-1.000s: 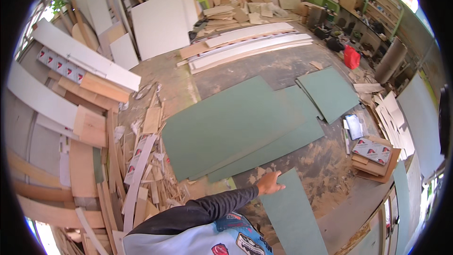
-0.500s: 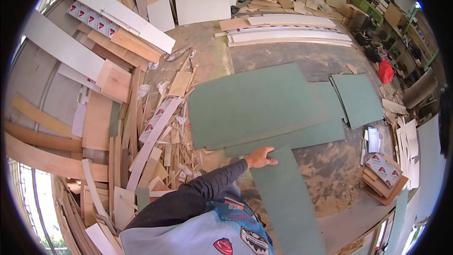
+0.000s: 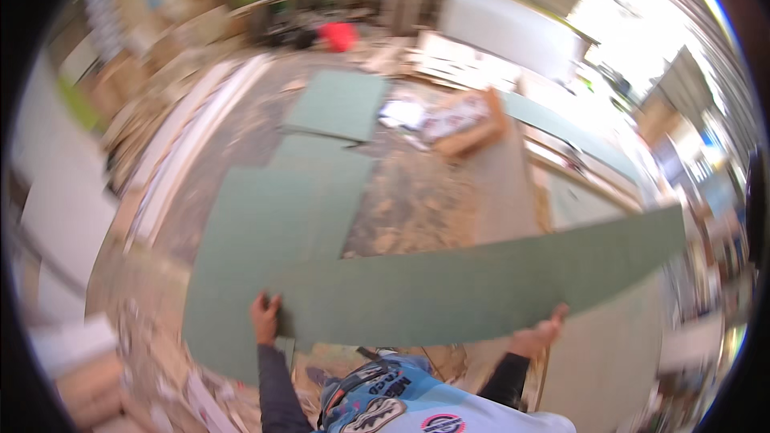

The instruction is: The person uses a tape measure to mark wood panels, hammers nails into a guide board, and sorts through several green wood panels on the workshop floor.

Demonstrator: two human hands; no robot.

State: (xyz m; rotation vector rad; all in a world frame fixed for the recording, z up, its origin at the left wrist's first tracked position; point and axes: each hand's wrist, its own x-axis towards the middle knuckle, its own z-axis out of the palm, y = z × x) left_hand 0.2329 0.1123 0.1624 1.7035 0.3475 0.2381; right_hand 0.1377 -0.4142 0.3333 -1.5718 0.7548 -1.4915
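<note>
A long, narrow green board [image 3: 449, 289] stretches across in front of me, held in both hands. At its left end my left hand [image 3: 266, 317] is closed on the edge, fingers and thumb gripping it. Further right, my right hand [image 3: 542, 333] holds the near long edge, somewhat blurred by motion. Beyond the board's left end, larger green sheets [image 3: 257, 208] lie overlapping on the floor. Another green panel [image 3: 341, 104] lies further off, next to them.
White and tan planks [image 3: 196, 140] are stacked at the left. Ahead lies a pile of boards with a printed package [image 3: 461, 120]. A pale bench-like surface [image 3: 605, 353] is at the right. Sawdust covers the floor [image 3: 417, 200]. A red bag [image 3: 338, 36] sits at the back.
My view has swung right. The narrow green board, earlier touched by one hand near the floor sheets, is now lifted crosswise in both hands. My right hand has come into view.
</note>
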